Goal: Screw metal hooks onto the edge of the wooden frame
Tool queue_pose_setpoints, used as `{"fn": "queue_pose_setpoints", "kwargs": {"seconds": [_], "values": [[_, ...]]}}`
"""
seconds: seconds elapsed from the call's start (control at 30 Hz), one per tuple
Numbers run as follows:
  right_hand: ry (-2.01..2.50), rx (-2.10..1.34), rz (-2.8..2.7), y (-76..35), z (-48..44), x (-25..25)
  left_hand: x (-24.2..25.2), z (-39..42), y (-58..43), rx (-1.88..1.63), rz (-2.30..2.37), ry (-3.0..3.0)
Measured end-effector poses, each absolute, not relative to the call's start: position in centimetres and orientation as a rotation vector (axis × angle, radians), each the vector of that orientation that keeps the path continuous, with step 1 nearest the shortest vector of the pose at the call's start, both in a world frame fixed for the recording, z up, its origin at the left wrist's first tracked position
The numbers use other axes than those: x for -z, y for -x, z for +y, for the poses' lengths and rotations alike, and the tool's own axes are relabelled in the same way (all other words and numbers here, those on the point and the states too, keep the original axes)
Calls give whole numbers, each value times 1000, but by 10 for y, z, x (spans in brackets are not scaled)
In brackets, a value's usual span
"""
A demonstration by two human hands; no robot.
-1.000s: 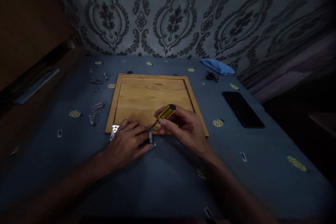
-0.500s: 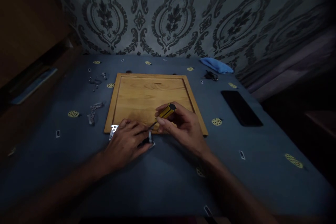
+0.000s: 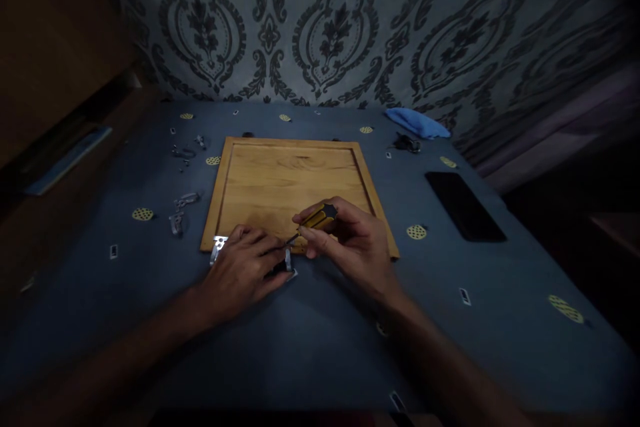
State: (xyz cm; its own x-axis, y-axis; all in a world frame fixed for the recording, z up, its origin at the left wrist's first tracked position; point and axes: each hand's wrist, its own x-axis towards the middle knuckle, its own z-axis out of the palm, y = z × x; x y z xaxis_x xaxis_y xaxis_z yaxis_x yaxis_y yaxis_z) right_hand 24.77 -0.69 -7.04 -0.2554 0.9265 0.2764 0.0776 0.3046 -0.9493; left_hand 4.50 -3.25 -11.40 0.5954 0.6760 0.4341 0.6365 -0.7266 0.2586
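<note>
A wooden panel point(image 3: 290, 177) with a raised frame lies flat on the patterned blue cloth. At its near edge my left hand point(image 3: 246, 267) is closed over a shiny metal fitting point(image 3: 219, 247), mostly hidden under the fingers. Another part of the metal shows by my left thumb. My right hand point(image 3: 356, 247) grips a screwdriver point(image 3: 320, 217) by its yellow-and-black handle. The shaft slants down to the left, and its tip meets the fitting area beside my left fingertips; the exact contact is hidden.
Loose metal hinges point(image 3: 180, 212) and small metal parts point(image 3: 187, 151) lie left of the panel. To the right are a black phone-like slab point(image 3: 465, 205), a dark bunch of keys or similar point(image 3: 406, 143) and a blue cloth point(image 3: 419, 123). A patterned wall point(image 3: 270, 33) stands behind.
The screwdriver handle has turned slightly in my right hand and tilted a bit lower. My left hand keeps its place on the fitting. The whole view has shifted slightly.
</note>
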Motion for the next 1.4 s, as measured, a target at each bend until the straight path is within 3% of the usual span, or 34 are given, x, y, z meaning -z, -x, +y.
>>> {"fn": "queue_pose_setpoints", "kwargs": {"seconds": [1.4], "values": [[980,-990,-1519,-243,-5,81,115,-32,-47,-844,1127,-2750]]}}
